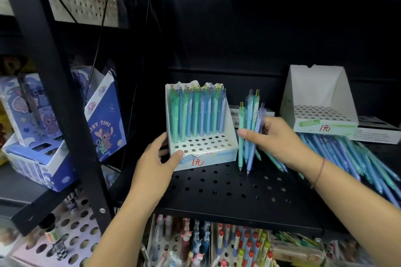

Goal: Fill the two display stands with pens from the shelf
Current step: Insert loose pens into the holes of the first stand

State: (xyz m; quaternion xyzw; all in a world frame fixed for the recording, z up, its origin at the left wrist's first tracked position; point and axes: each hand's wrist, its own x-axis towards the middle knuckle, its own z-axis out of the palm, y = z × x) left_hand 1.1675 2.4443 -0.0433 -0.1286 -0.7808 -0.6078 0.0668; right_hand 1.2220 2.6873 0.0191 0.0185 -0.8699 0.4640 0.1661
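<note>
I see left hand point(156, 160) gripping front corner of part-filled stand point(204, 149); right hand point(275, 138) clutching pen bundle point(249, 132) just beside it. Empty stand point(321, 102) past right hand, loose pens point(347, 154) under forearm. Risk, I reckon: bundle fans out, tips miss holes, pens drop.

Dim black perforated metal shelving point(227, 188)

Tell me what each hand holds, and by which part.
The right hand grips a bunch of pens around mid-barrel, tips down. The left hand holds the left stand by its front left corner, thumb on the front face.
</note>
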